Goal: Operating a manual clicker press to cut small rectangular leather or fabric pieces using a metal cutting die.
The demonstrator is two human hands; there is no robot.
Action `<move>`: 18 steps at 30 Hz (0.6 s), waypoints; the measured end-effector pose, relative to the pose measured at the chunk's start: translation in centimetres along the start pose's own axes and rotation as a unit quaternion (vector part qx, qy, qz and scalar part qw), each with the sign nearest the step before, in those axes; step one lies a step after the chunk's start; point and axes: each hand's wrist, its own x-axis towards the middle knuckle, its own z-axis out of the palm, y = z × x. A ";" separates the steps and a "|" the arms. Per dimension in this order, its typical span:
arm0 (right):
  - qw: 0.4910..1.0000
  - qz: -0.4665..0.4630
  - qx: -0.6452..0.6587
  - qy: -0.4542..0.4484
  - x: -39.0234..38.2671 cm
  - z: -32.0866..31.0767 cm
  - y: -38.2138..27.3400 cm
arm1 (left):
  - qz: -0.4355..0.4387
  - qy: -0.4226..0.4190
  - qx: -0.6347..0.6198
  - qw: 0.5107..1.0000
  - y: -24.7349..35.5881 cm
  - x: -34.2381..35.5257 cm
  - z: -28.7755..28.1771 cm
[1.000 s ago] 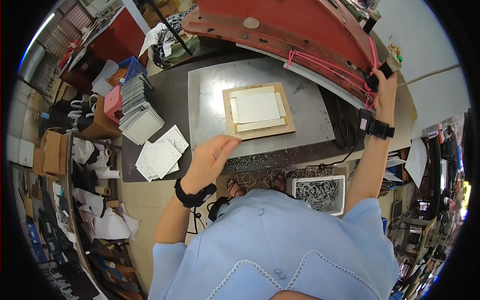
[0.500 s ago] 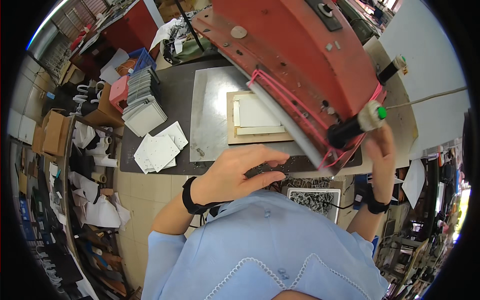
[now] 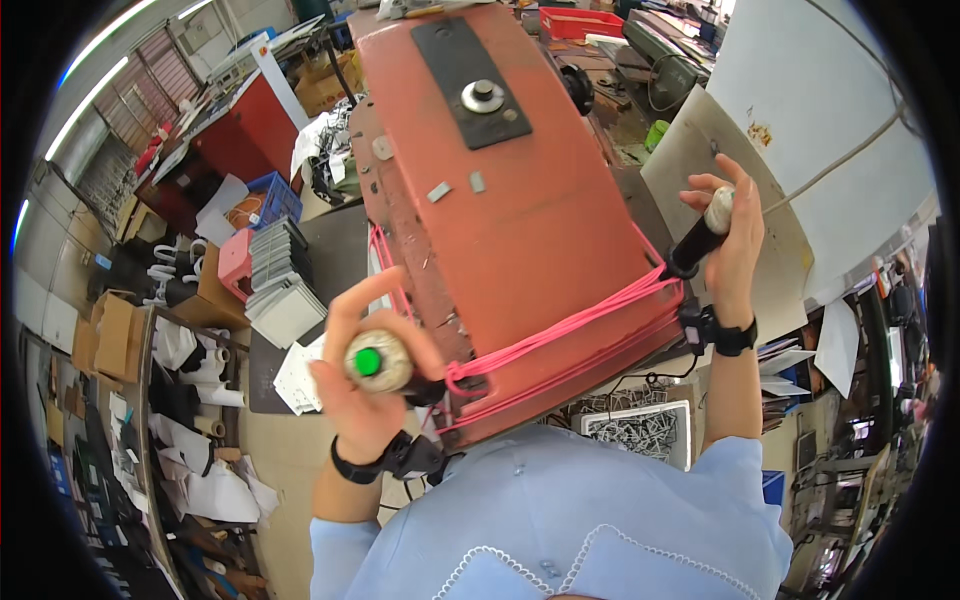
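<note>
The wide red swing arm (image 3: 510, 240) of a cutting press stands in front of me, over the worktable. Two black handles with whitish wrapped tops stick out of its near end. My left hand (image 3: 365, 425) curls round the left handle (image 3: 395, 365), whose green button faces up. At the right handle (image 3: 697, 245), my right hand (image 3: 738, 265) lies against the outer side, its fingers bent loosely over the top. Pink cord (image 3: 570, 335) is wound across the arm between the handles. The arm hides the metal plate and the framed die.
Left of the arm, stacked grey-white sheets (image 3: 285, 290) and loose white pieces (image 3: 298, 378) lie on the dark table (image 3: 345, 240). A white bin (image 3: 685, 440) of small scraps stands below the arm's near edge. A pale board (image 3: 740, 200) stands at right.
The red arm has swung left, covering the plate and the die. My left hand has moved left onto the left handle, and my right hand has risen to the right handle.
</note>
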 end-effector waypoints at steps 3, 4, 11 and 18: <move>0.998 -0.007 0.066 0.010 -1.3 2.3 -0.6 | -0.023 0.092 -0.004 0.995 1.5 -0.3 -1.0; 0.996 0.013 0.091 0.006 -1.8 2.8 -1.2 | -0.026 0.090 -0.013 0.996 1.7 -0.4 -2.2; 0.974 0.122 0.151 -0.114 -2.4 3.1 -3.0 | -0.036 0.085 -0.039 0.995 1.5 -0.7 -5.5; 0.972 0.107 0.189 -0.089 -2.5 2.9 -1.6 | -0.014 0.060 -0.097 0.993 0.8 -0.9 -6.2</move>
